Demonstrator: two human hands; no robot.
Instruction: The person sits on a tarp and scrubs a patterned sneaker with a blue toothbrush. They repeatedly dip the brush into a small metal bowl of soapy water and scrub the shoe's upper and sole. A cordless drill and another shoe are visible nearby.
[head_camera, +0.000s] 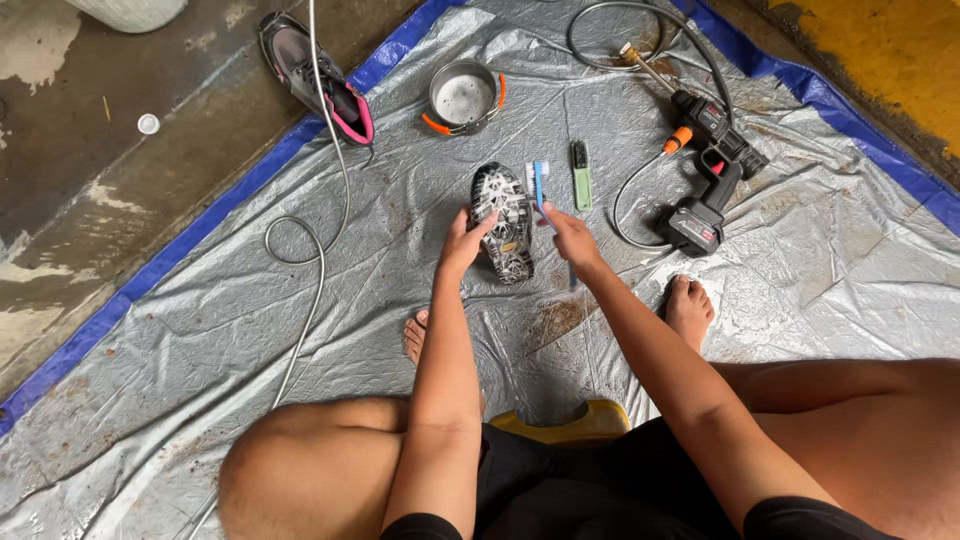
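Shoe (502, 222) lay sole-up on the grey tarp (200, 330), so the treads faced me | left hand (462, 243) clamped its edge to steady it | right hand (572, 237) closed round, I think, a blue toothbrush (538, 185) | spray gun (708, 180) parked aside.

Grey tarp (250, 330) edged blue, blue toothbrush (538, 185), green brush (581, 175), grey-pink shoe (315, 75)

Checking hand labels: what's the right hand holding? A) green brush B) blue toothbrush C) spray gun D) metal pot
B: the right hand grips the blue toothbrush beside the upturned shoe, which the left hand steadies; the green brush, spray gun and pot lie untouched on the tarp.
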